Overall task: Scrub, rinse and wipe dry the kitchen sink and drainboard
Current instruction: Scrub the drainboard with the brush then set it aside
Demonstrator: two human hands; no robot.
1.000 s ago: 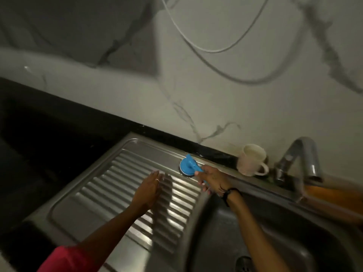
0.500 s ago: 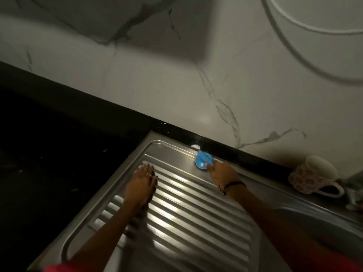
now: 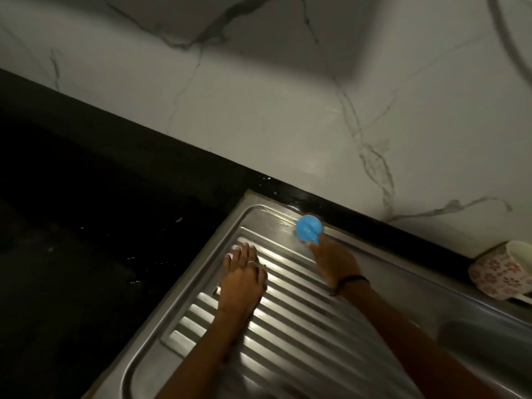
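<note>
Now scrubbing the drainboard (image 3: 302, 326) far corner, further from the floral mug (image 3: 501, 272) than before: right hand (image 3: 334, 262) grip pinching blue scrubber (image 3: 308, 229), left hand (image 3: 243, 279) flat (fingers spread). Sink scrubbing probably pending.

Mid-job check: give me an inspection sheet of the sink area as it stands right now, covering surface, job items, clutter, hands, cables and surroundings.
Surface: ribbed steel drainboard, shiny along the ridges; whether it is wet cannot be told.
Job's things: blue scrubber on the drainboard's flat far strip near the back edge; a corner of the sink basin shows at the right.
Clutter: floral mug on the back ledge at the right.
Hands: left hand lies flat on the ribs with straight fingers; right hand holds the scrubber.
Cables: a pale cord curves down the wall at the upper right.
Surroundings: white marbled wall; dark countertop left of the drainboard.
</note>
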